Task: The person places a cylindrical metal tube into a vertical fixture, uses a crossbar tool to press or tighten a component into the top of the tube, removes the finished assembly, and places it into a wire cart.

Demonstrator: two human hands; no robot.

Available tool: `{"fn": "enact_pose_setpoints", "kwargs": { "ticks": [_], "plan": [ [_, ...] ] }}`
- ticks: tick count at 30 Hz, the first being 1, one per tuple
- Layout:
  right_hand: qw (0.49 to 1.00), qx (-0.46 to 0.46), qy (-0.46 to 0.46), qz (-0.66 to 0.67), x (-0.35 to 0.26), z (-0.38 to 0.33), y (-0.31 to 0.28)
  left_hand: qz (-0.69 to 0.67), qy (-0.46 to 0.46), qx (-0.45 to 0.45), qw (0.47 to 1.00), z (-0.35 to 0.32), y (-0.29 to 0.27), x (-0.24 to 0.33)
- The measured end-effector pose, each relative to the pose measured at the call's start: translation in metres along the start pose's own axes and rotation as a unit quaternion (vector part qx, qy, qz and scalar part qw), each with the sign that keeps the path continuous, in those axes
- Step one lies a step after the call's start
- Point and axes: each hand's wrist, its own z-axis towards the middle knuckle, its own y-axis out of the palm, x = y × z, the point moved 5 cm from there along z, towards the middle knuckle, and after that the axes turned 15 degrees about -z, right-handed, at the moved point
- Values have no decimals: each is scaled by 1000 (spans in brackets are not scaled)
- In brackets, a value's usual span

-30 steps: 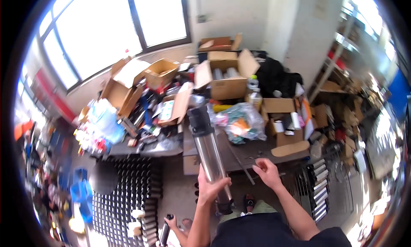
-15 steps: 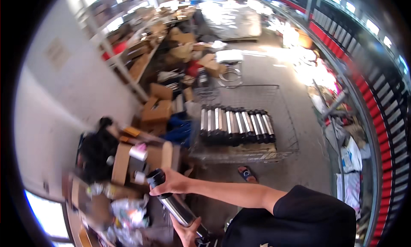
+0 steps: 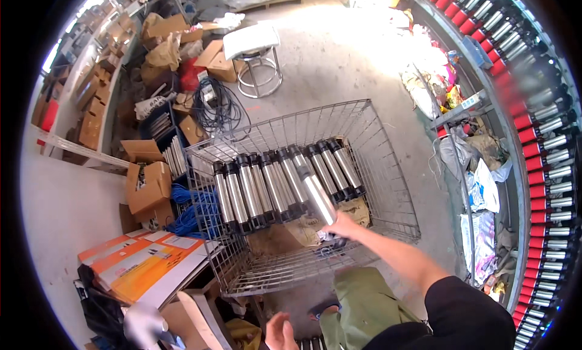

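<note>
My right hand (image 3: 343,225) is closed round the lower end of a shiny metal cylinder with black ends (image 3: 319,197). The cylinder slants over a wire-mesh cart (image 3: 276,286), above a row of similar cylinders (image 3: 250,189) lying side by side in it. Whether the held one touches those beneath, I cannot tell. Cardboard (image 3: 267,244) covers part of the cart's floor. At the bottom edge my left hand (image 3: 281,334) holds nothing, its fingers apart and partly cut off. Just right of it, black-ended pieces (image 3: 312,343) stand low by my leg.
A stool with a white seat (image 3: 251,41) stands beyond the cart, near coiled dark cable (image 3: 221,107). Cartons (image 3: 148,189) and blue cable (image 3: 194,207) crowd the left. On the right runs a metal rack (image 3: 509,150) with rows of red-and-silver cylinders. Bags (image 3: 482,186) lie under it.
The view has swung right, toward the cart. The cylinder, earlier gripped by both hands at the lower left, is now over the cart in my right hand alone. My left hand has let go.
</note>
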Motion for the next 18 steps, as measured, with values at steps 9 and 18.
{"fn": "enact_pose_setpoints", "kwargs": {
  "ticks": [9,18],
  "plan": [
    [947,147,-13,-284,87,293,-43,-40,-244,149,957,-17,-82,-186],
    [842,209,-27,-496,37,255,58,-84,-334,164,925,-19,-26,-213]
  ]
}}
